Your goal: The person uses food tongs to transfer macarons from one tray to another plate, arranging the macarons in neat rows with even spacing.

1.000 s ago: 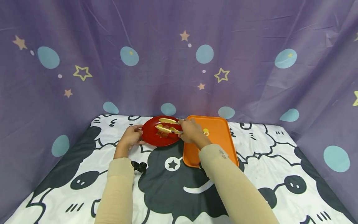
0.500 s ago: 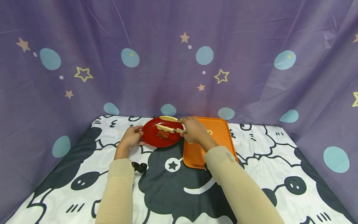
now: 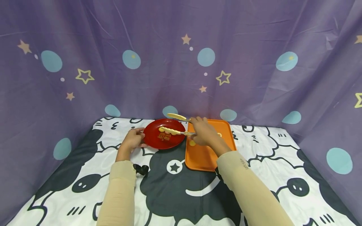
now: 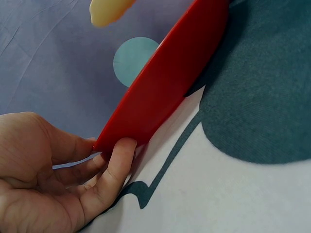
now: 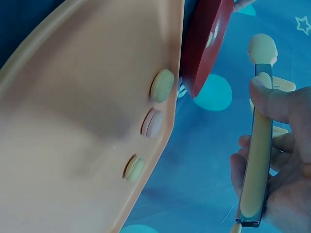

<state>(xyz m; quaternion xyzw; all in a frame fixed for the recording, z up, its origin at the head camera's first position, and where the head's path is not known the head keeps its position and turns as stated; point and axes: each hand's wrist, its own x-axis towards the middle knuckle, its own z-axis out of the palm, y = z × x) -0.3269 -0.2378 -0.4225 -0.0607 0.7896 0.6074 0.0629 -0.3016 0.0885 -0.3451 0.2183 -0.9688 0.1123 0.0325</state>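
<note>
My left hand (image 3: 132,139) pinches the left rim of a red plate (image 3: 154,141), thumb on top and fingertips underneath; the left wrist view shows the plate (image 4: 165,73) slanting. My right hand (image 3: 205,131) grips tongs (image 3: 169,130) with cream scalloped ends, spread apart over the plate's right half and far edge. Nothing is between those ends. On the orange tray (image 3: 200,158), under the right hand, macarons sit near its edge: a yellow one (image 5: 162,86), a pink one (image 5: 152,123) and a pale green one (image 5: 133,168). Pale pieces (image 5: 210,39) show on the plate, partly hidden.
A black-and-white cartoon cloth (image 3: 175,201) covers the table. The plate overlaps the tray's left edge in the head view. Behind both stands a purple curtain (image 3: 158,78) with stars and dots. A small black object (image 3: 140,169) is at the left wrist.
The right hand has drawn right across the tray with the tongs, whose ends have spread wider. A yellow macaron has come into view at the tray's left side. The left hand stays at the plate.
</note>
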